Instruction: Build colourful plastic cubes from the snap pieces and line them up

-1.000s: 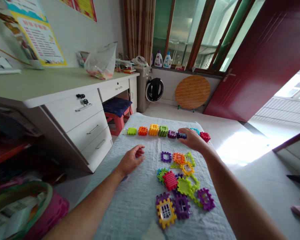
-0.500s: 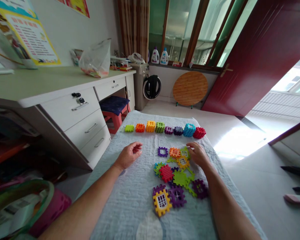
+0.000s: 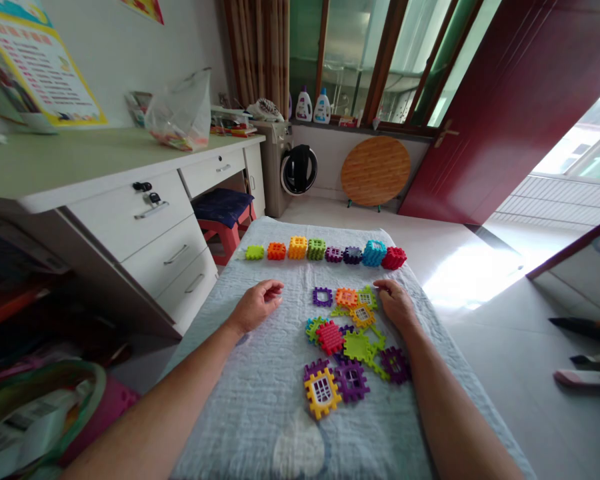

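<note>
1. Left hand: fingers loosely curled, gripping nothing, over the pale-blue quilted cloth.
2. Right hand: relaxed, nothing visibly gripped, just beside the lime-green plastic window tile; contact unclear.
3. Between and nearer than the hands: overlapping multicoloured notched plastic tiles, seemingly unsorted.
4. Beyond both hands: rowed tile stacks, apparently grouped by colour.

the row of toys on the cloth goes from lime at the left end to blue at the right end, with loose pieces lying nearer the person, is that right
Not quite: the right end is the red stack, not blue; the blue stack is just left of it, as the head view shows. The lime toy and the loose pieces are as you say.
</note>
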A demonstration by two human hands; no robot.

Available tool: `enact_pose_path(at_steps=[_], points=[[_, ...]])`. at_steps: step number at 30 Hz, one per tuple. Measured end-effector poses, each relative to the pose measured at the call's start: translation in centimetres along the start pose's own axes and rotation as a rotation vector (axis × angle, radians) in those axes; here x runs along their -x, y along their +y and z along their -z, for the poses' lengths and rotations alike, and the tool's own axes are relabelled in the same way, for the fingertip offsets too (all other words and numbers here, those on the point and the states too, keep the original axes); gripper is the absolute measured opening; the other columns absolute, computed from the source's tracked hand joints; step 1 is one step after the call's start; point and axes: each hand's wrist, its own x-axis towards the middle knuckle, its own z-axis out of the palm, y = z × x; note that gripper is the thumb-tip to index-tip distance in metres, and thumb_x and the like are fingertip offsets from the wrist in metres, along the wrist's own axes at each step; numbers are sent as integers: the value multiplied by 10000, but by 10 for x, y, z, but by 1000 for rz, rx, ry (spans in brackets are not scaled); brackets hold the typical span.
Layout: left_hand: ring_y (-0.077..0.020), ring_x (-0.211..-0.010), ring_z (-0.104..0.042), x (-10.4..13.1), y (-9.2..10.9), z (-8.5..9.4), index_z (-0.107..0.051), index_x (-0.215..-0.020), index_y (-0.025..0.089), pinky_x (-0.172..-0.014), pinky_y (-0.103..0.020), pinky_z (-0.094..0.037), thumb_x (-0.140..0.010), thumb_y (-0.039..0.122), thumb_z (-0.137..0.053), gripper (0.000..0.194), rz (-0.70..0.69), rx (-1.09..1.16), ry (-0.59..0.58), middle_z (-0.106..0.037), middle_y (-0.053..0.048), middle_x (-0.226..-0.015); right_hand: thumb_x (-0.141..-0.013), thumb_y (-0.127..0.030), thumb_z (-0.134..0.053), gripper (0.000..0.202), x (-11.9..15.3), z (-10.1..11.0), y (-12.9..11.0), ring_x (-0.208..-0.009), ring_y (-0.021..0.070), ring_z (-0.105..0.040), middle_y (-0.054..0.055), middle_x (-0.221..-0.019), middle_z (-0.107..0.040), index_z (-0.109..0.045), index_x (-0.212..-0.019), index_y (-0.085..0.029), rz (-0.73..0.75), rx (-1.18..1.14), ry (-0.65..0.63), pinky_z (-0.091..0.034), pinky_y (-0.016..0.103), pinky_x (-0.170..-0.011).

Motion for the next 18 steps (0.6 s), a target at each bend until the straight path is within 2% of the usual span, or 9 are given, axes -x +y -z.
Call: enact_pose_path(at_steps=[18], points=[[-163, -808, -613, -3, 3, -2, -614, -1031, 155, -766, -303, -512, -739, 260, -581, 313, -51, -96, -40, -660, -53, -926, -686, -237, -414, 331, 8, 3, -1, -801, 189, -590, 45, -878, -670, -667, -894, -186, -24, -6, -1, -460, 322, -787]])
